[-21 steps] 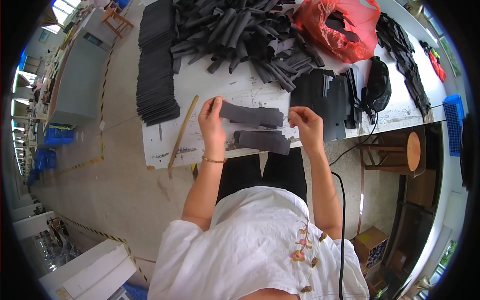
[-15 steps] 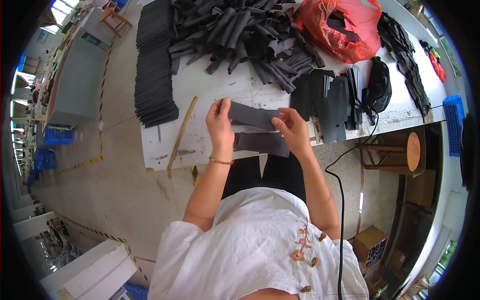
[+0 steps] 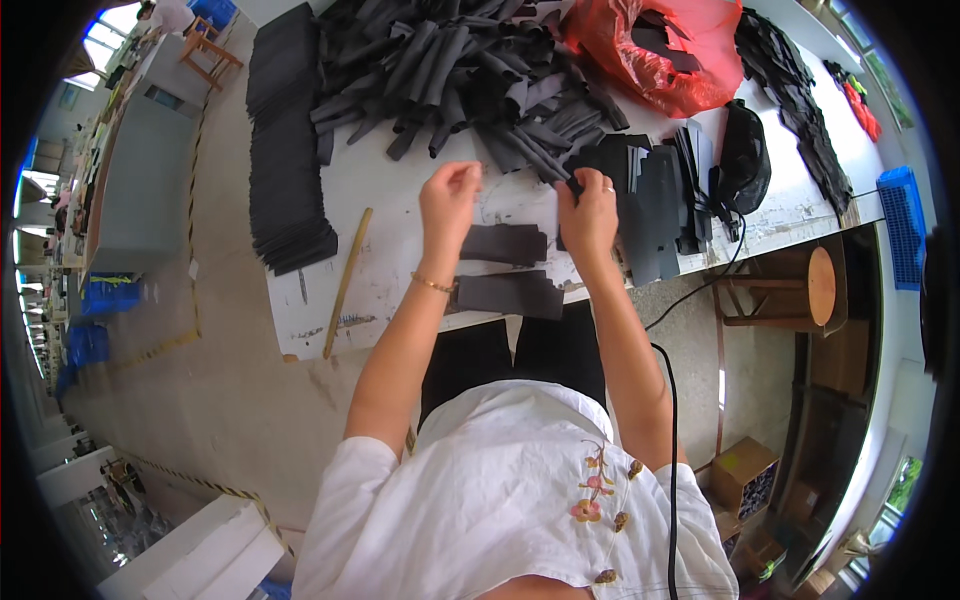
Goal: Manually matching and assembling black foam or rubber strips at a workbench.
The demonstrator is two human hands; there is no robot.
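Two flat black strips lie on the white table in front of me: one strip (image 3: 512, 244) just beyond the other, a near strip (image 3: 515, 294) by the table's edge. My left hand (image 3: 452, 205) is raised over the far strip's left end, its fingers curled together with nothing visible in them. Farther right, my right hand (image 3: 592, 212) pinches a dark strip (image 3: 573, 186) at the near edge of a heap of curled black strips (image 3: 440, 70). My fingers hide most of that piece.
A long stack of black strips (image 3: 287, 150) and a yellowish stick (image 3: 348, 280) are on the left. At the right are flat dark pieces (image 3: 650, 220), a red plastic bag (image 3: 690, 90), a black bundle (image 3: 746, 160) and a black cable (image 3: 668, 400). A wooden stool (image 3: 822, 290) stands below.
The strip both hands held now lies on the table beyond the near one. My left hand has lifted off it, and my right hand has moved away to the heap's edge.
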